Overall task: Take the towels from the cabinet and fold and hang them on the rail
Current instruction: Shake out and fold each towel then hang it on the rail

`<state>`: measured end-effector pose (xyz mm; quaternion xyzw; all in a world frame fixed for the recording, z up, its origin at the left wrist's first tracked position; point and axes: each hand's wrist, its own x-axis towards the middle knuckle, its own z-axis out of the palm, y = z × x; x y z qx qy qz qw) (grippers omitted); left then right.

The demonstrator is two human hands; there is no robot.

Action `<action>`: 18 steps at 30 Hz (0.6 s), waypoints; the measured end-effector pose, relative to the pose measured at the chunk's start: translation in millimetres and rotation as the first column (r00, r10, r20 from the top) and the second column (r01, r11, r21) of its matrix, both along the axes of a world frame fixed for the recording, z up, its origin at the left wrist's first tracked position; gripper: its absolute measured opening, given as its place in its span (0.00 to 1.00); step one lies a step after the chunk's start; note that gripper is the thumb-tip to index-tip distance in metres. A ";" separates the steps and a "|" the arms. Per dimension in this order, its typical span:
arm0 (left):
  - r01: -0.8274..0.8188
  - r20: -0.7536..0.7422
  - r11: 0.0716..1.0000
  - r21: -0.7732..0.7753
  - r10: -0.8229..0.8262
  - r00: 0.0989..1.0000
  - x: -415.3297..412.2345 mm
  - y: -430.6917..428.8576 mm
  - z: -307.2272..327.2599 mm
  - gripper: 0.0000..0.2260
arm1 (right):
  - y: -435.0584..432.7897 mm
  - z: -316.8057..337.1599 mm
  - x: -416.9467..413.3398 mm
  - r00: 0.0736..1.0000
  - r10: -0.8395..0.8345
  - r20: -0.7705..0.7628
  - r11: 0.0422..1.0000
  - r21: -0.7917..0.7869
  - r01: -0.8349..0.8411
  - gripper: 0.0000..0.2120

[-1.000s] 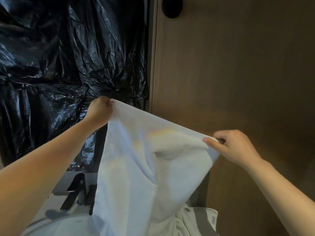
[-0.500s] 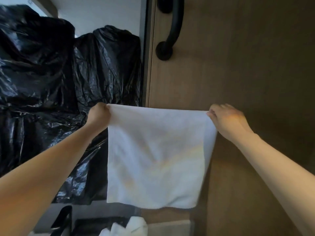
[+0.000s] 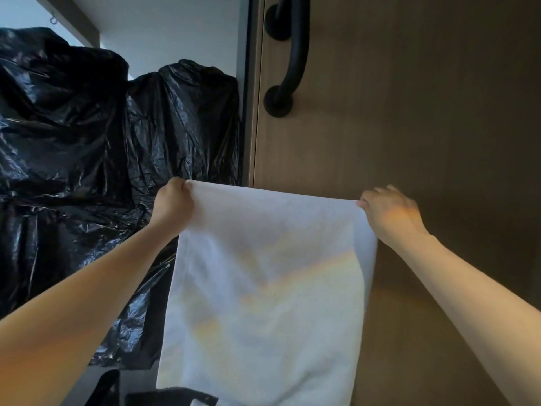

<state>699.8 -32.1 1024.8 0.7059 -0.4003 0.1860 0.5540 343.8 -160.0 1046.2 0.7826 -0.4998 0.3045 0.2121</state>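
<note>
Towel now higher against wooden door.

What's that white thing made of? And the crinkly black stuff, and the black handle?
White towel: soft cloth, probably cotton; matte, slightly fuzzy, hangs limp.
Black bags: thin plastic; shiny and creased.
Handle: smooth matte black, perhaps painted metal; hard to tell.
</note>
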 end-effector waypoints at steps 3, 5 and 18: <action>0.026 0.032 1.000 -0.015 -0.026 0.999 -9.6 2.8 0.0 0.13 | -3.9 -7.1 -0.8 1.000 0.006 -0.003 0.997 0.072 -0.006 0.14; 0.078 0.086 0.997 0.004 -0.078 0.993 -20.6 6.2 -2.3 0.13 | -6.1 -17.4 -3.1 0.997 0.064 0.037 0.988 0.136 -0.068 0.12; 0.474 0.037 0.864 0.169 -0.486 0.873 -104.4 17.8 -66.2 0.13 | 70.2 -86.9 55.9 0.629 0.623 0.464 0.594 0.243 -0.767 0.10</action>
